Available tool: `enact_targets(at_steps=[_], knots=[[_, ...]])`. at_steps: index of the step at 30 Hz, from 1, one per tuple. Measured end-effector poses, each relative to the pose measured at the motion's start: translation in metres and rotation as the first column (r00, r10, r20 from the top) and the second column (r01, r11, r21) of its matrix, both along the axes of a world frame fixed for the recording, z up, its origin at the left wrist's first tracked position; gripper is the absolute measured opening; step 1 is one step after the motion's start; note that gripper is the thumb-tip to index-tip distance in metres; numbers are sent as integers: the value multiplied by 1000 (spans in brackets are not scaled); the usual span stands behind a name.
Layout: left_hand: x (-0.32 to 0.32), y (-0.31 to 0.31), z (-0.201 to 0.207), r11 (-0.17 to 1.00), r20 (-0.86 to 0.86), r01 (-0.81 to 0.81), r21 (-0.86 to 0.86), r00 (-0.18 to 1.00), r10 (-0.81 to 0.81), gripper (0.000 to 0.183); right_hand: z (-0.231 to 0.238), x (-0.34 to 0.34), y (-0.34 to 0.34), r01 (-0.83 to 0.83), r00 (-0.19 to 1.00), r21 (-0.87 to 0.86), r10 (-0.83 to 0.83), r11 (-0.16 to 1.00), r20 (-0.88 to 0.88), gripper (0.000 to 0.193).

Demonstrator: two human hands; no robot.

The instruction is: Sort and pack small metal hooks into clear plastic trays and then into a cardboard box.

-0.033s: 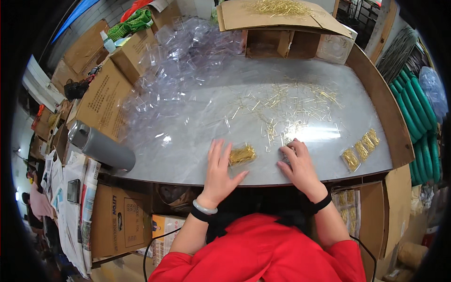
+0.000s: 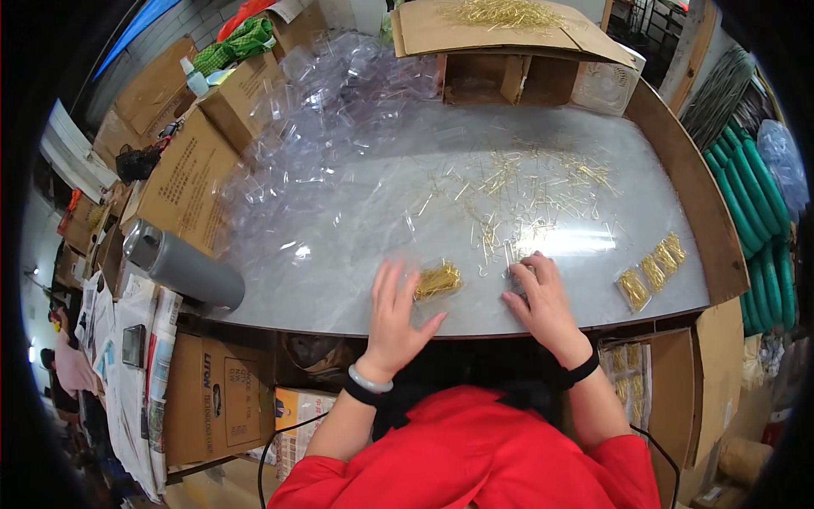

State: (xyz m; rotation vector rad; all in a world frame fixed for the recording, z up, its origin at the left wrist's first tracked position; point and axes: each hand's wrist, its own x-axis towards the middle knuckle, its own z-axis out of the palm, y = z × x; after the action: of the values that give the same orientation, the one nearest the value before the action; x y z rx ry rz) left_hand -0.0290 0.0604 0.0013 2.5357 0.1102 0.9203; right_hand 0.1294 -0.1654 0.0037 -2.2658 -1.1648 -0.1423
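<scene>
My left hand (image 2: 394, 318) is open, its fingers spread over the grey tabletop and blurred at the tips. Just right of those fingers lies a small clear plastic box (image 2: 438, 281) filled with gold wire hooks. My right hand (image 2: 543, 297) rests at the near edge of the loose gold hooks (image 2: 500, 182), fingers curled toward the thumb. What lies between its fingertips is too small to make out. To the right, several filled clear boxes of hooks (image 2: 653, 271) stand in a slanting row.
Empty clear boxes (image 2: 331, 102) heap at the back left. A grey bottle (image 2: 186, 267) stands left. At the back, a cardboard box (image 2: 483, 78) carries more gold hooks (image 2: 500, 12); a white fan (image 2: 604, 87) is beside it. A cardboard wall (image 2: 691, 182) borders the right side.
My left fingers have shifted very slightly and are now blurred. The right hand has barely moved; the boxes of hooks stay in place.
</scene>
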Motion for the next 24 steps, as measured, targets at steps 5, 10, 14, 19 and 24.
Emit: enact_targets(at_steps=[5, 10, 14, 19, 24], knots=[[-16, -39, -2, 970, 27, 244, -10, 969, -244, 35, -8, 3, -10, -64, 989, -99, 77, 993, 124, 47], [9, -54, -1, 943, -101, 319, -92, 939, -328, 40, -3, 17, -6, 116, 981, -124, -95, 986, 167, 47], [22, -61, -2, 949, -153, 313, -47, 936, -317, 44, 0, 11, -17, -40, 997, -22, 41, 999, 69, 46], [32, -60, -2, 940, -178, 334, -67, 923, -341, 46, 7, -9, -28, -94, 987, -3, 93, 996, 128, 36], [43, -60, -1, 931, -174, 349, -107, 916, -363, 44, -5, -2, -25, -1, 998, 188, -11, 982, 60, 24]])
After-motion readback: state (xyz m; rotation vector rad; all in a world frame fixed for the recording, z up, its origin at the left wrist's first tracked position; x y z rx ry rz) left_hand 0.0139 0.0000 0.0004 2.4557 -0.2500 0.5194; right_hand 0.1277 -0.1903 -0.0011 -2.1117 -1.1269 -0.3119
